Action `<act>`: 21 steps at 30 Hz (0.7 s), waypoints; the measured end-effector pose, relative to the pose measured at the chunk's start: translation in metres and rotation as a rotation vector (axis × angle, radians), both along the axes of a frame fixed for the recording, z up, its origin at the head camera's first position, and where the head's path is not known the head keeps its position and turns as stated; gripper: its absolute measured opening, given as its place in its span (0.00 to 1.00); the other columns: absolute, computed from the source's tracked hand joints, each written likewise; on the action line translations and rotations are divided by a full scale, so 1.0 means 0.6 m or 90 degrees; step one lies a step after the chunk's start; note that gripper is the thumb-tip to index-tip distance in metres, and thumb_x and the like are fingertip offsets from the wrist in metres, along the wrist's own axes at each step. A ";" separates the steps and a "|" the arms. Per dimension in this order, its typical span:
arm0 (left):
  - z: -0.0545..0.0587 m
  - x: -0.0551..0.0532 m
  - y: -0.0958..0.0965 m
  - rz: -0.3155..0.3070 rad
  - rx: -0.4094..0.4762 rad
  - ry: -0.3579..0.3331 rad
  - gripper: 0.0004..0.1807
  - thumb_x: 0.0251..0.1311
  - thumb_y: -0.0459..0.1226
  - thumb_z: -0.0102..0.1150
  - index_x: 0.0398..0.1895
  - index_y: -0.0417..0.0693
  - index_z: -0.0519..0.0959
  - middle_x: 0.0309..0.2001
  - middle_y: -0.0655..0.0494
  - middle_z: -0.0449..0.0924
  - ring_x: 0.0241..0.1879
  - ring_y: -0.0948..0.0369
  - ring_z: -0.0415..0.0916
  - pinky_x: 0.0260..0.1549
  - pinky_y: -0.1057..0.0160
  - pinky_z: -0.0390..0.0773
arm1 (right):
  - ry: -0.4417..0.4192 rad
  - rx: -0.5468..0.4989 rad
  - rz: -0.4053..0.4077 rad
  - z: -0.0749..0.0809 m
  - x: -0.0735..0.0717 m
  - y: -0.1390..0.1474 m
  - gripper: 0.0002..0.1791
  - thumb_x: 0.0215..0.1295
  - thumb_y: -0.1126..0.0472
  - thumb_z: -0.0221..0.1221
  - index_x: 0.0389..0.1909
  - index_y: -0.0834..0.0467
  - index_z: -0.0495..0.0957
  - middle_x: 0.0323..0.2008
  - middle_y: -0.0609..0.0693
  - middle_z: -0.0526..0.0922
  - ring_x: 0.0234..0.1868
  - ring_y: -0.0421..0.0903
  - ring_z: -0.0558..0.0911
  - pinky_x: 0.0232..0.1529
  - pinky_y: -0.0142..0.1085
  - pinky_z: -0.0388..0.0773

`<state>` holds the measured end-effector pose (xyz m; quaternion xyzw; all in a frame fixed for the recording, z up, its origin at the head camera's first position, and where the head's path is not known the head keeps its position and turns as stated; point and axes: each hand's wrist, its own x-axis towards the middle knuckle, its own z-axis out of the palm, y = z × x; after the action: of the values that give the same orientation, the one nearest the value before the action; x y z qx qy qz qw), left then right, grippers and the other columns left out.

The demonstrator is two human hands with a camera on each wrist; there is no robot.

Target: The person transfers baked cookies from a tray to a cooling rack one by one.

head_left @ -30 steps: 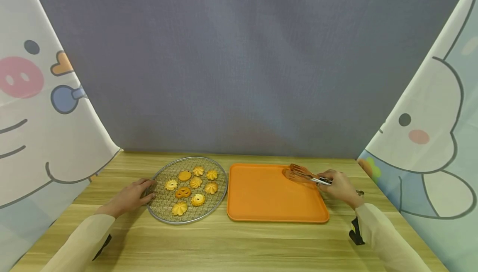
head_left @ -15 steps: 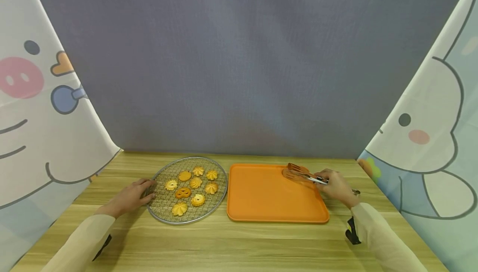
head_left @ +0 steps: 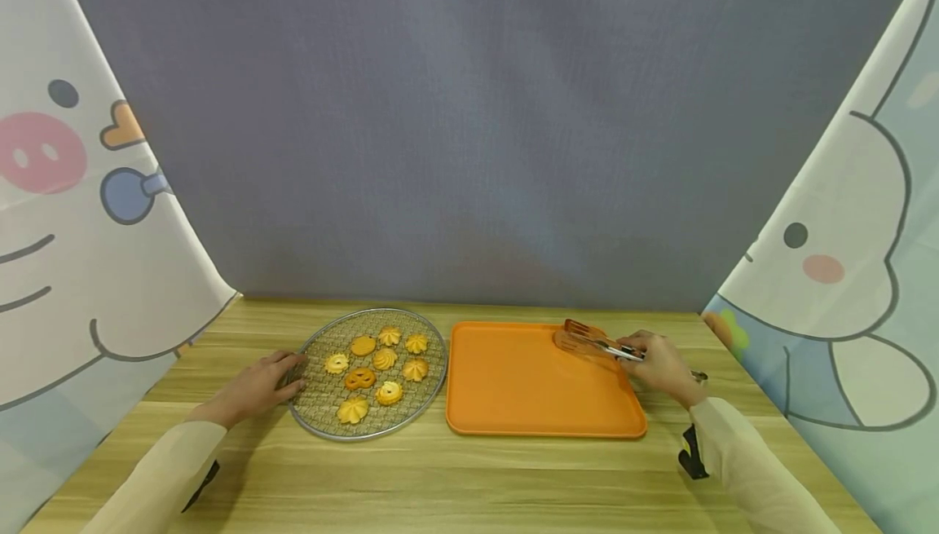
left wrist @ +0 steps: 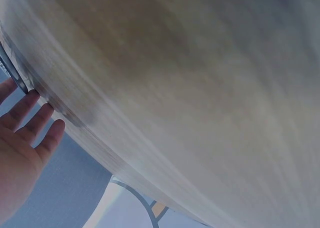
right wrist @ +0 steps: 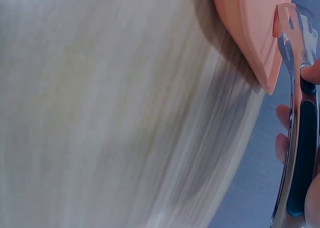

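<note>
My left hand (head_left: 253,387) rests at the left rim of a round woven tray (head_left: 319,399) with a metal edge. In the left wrist view its fingers (left wrist: 36,123) look fairly straight, fingertips near the dark rim (left wrist: 13,70). Several golden cookies lie spread on that tray, among them a pretzel-shaped one (head_left: 359,378). My right hand (head_left: 663,371) grips metal serving tongs (head_left: 619,350) with dark handle grips (right wrist: 305,158). The slotted tong heads (head_left: 577,335) are over the far right corner of an orange rectangular tray (head_left: 528,403), which bears no cookies.
Both trays stand side by side on a wood-grain table (head_left: 411,485). Behind the table hangs a grey curtain (head_left: 469,151). Cartoon-printed cloth (head_left: 66,273) flanks the left side, and similar cloth (head_left: 844,273) the right.
My right hand and the tongs have shifted slightly left over the orange tray, mostly in the first half second. My left hand, the trays and the cookies have stayed put.
</note>
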<state>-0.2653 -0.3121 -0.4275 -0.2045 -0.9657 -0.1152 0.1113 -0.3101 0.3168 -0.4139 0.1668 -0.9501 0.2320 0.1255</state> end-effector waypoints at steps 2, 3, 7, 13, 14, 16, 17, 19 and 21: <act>0.000 0.000 0.000 0.000 0.000 -0.001 0.23 0.56 0.40 0.60 0.52 0.36 0.73 0.49 0.36 0.73 0.44 0.38 0.74 0.38 0.42 0.76 | -0.001 0.003 0.002 0.001 0.001 -0.001 0.19 0.51 0.65 0.64 0.45 0.65 0.80 0.37 0.55 0.80 0.24 0.38 0.69 0.20 0.29 0.63; 0.000 0.000 0.000 0.000 0.001 0.000 0.23 0.56 0.40 0.60 0.52 0.36 0.73 0.49 0.36 0.73 0.44 0.38 0.74 0.38 0.42 0.76 | -0.002 0.004 0.004 0.001 0.001 -0.001 0.19 0.51 0.64 0.64 0.45 0.66 0.80 0.37 0.55 0.80 0.25 0.39 0.69 0.20 0.29 0.63; -0.002 -0.001 -0.001 -0.004 0.001 0.002 0.23 0.56 0.40 0.60 0.52 0.35 0.73 0.49 0.37 0.74 0.44 0.39 0.74 0.38 0.42 0.76 | -0.004 0.007 0.005 0.002 0.000 -0.004 0.19 0.50 0.63 0.64 0.45 0.66 0.80 0.38 0.56 0.80 0.25 0.39 0.71 0.21 0.29 0.64; -0.003 -0.002 -0.003 -0.013 0.002 0.004 0.23 0.56 0.40 0.60 0.52 0.35 0.73 0.48 0.37 0.74 0.43 0.40 0.75 0.38 0.44 0.77 | -0.012 -0.001 -0.003 0.000 -0.002 -0.008 0.19 0.52 0.63 0.63 0.46 0.65 0.79 0.38 0.56 0.80 0.23 0.39 0.68 0.18 0.29 0.63; -0.003 -0.002 -0.003 -0.015 0.002 0.005 0.23 0.56 0.40 0.60 0.51 0.35 0.73 0.48 0.37 0.74 0.43 0.41 0.75 0.38 0.44 0.77 | -0.014 -0.001 -0.002 0.000 -0.001 -0.008 0.19 0.52 0.63 0.63 0.46 0.66 0.79 0.38 0.57 0.80 0.23 0.39 0.68 0.18 0.29 0.62; -0.003 -0.003 -0.003 -0.016 0.002 0.006 0.23 0.56 0.40 0.60 0.51 0.35 0.74 0.48 0.37 0.74 0.43 0.41 0.75 0.38 0.44 0.77 | -0.016 -0.004 -0.001 0.000 -0.001 -0.008 0.19 0.53 0.64 0.62 0.46 0.66 0.79 0.39 0.58 0.80 0.23 0.39 0.68 0.18 0.29 0.62; -0.002 -0.003 -0.003 -0.016 0.002 0.008 0.22 0.56 0.40 0.60 0.51 0.35 0.74 0.48 0.37 0.74 0.43 0.41 0.75 0.38 0.44 0.77 | -0.017 -0.005 0.000 0.000 0.000 -0.008 0.19 0.53 0.64 0.62 0.46 0.66 0.79 0.39 0.58 0.80 0.23 0.39 0.68 0.18 0.30 0.62; -0.002 -0.002 -0.002 -0.015 0.004 0.010 0.22 0.55 0.39 0.61 0.51 0.35 0.74 0.47 0.37 0.75 0.43 0.41 0.75 0.38 0.44 0.77 | -0.018 -0.009 0.002 0.001 0.000 -0.008 0.18 0.53 0.65 0.62 0.46 0.67 0.79 0.39 0.58 0.80 0.23 0.39 0.68 0.18 0.29 0.62; -0.001 -0.002 -0.002 -0.014 0.004 0.009 0.22 0.56 0.39 0.60 0.51 0.35 0.74 0.48 0.38 0.74 0.43 0.41 0.75 0.38 0.44 0.76 | -0.019 -0.014 0.004 0.001 0.000 -0.008 0.19 0.52 0.65 0.63 0.46 0.67 0.79 0.39 0.58 0.80 0.23 0.39 0.68 0.18 0.29 0.63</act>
<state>-0.2664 -0.3133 -0.4281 -0.2153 -0.9622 -0.1180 0.1178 -0.3104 0.3118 -0.4134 0.1648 -0.9488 0.2450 0.1126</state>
